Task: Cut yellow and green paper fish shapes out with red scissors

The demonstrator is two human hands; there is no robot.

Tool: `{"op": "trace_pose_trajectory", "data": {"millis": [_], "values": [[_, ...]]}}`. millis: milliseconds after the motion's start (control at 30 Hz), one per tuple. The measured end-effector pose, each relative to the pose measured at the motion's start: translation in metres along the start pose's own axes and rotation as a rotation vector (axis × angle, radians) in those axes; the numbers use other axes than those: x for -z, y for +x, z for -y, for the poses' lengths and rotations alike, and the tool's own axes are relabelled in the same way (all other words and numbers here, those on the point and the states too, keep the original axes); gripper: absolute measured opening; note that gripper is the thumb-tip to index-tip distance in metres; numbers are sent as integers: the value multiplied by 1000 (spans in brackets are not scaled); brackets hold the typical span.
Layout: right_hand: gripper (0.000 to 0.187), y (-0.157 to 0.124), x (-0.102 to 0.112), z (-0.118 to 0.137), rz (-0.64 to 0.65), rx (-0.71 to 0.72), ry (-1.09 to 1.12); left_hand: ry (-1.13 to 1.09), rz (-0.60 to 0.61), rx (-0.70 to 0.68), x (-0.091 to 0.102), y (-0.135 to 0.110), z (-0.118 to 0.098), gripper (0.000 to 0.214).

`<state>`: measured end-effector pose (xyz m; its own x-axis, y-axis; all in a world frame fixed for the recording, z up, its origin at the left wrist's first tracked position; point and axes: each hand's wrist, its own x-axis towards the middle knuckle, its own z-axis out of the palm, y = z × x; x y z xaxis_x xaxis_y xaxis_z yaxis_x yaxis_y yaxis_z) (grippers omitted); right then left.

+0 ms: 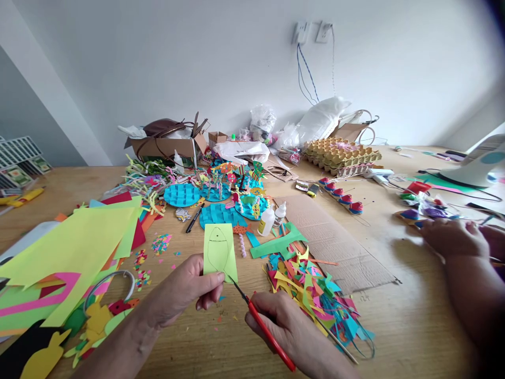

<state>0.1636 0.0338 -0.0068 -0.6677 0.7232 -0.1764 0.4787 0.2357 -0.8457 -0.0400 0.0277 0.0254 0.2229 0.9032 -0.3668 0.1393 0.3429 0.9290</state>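
My left hand (pixel 197 287) pinches the lower left edge of a light green piece of paper (pixel 229 242), held upright above the table. A fish outline is drawn on it in dark ink. In my right hand (pixel 280 321) are red-handled scissors (pixel 263 325), their blade tips at the paper's bottom edge, close to the fish's tail. Whether the blades have cut into the paper cannot be made out. Beyond the paper stand blue round bases (pixel 221 215) carrying small paper fish. A heap of coloured paper scraps (pixel 311 289) lies right of the scissors.
Coloured paper sheets (pixel 79 237) cover the left side. Two glue bottles (pixel 266 221), a black marker (pixel 193 219) and a cardboard sheet (pixel 335 242) lie ahead. Egg trays (pixel 341 155) and a cardboard box (pixel 169 147) stand behind. Another person's hand (pixel 453 237) works at the right.
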Motion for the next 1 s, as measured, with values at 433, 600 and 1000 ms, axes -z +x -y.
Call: {"op": "trace_pose_trajectory", "data": {"millis": [433, 600, 1000], "values": [[39, 1, 1, 1, -28, 20, -43, 43, 45, 2, -3, 2, -1, 32], [38, 1, 0, 0, -48, 24, -59, 42, 23, -47, 2, 2, 1, 29], [38, 5, -3, -3, -52, 46, -36, 62, -55, -193, 7, 4, 2, 17]]}}
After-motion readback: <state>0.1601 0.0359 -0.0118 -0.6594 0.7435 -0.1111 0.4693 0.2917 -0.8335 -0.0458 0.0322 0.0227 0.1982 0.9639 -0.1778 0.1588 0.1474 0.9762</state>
